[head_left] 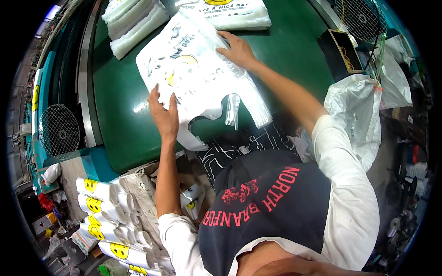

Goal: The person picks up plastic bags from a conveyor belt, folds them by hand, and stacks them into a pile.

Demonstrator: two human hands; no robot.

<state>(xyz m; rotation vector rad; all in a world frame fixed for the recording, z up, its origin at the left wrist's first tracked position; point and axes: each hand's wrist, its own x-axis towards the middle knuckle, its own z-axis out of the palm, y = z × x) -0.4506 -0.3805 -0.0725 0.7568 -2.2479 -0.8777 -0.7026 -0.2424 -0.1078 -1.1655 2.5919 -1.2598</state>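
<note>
A stack of white plastic T-shirt bags (184, 76) with a yellow smiley print lies on the green table in front of me. Its handle loops hang over the near edge, toward my lap. My left hand (165, 115) rests against the stack's left side, thumb and fingers spread. At the upper right side, my right hand (238, 51) touches the bags with its fingers stretched out and apart. Neither hand is closed round the plastic. Farther back are a folded pile of white bags (136, 27) at the left and another bag stack (239, 16) behind.
The green table (122, 124) has a metal rail (87, 92) along its left. A round fan guard (60, 131) stands beyond it. Several rolled smiley bags (108, 230) are piled at lower left. A black box (340, 53) and a white sack (354, 115) are at the right.
</note>
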